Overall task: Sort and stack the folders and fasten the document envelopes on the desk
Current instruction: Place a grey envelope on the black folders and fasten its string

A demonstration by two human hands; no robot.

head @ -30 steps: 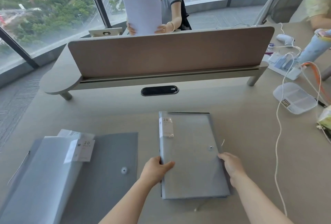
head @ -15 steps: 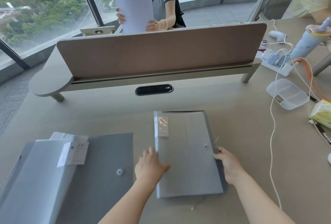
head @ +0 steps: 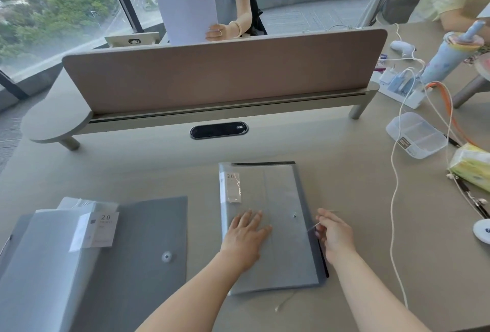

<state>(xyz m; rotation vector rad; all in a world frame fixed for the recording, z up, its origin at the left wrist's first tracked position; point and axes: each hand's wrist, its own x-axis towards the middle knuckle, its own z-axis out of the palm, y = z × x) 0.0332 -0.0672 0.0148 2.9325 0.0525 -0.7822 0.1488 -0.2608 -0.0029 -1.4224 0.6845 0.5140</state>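
Head view. Landmark: the grey translucent plastic document envelope with a round button clasp (head: pixel 267 225), lying flat on the pale grey tabletop (head: pixel 371 199) in front of the person.

Left hand (head: pixel 245 235): grip fully open, fingers straight and slightly spread, palm pressed flat on the envelope's face, left of the clasp (head: pixel 294 215).

Right hand (head: pixel 335 232): at the envelope's right edge, just right of the clasp. Thumb and fingertips are closed in a pinch on the thin white closure string (head: pixel 314 226), which runs from the fingers toward the envelope's edge.

Envelope orientation: long axis runs away from the person toward the brown divider panel (head: pixel 225 74), tilted slightly to the left. White label marked "20" (head: pixel 233 187) sits at the far-left corner. A dark edge shows along the right and far sides. A loose string end (head: pixel 285 302) trails from under the near edge.

Left of the envelope, well apart: a second darker grey envelope with a button clasp (head: pixel 148 252), partly overlaid by a pale translucent folder with a "20" label (head: pixel 47 260).

Right of the envelope: white cable (head: pixel 395 212), clear plastic compartment box (head: pixel 416 134).
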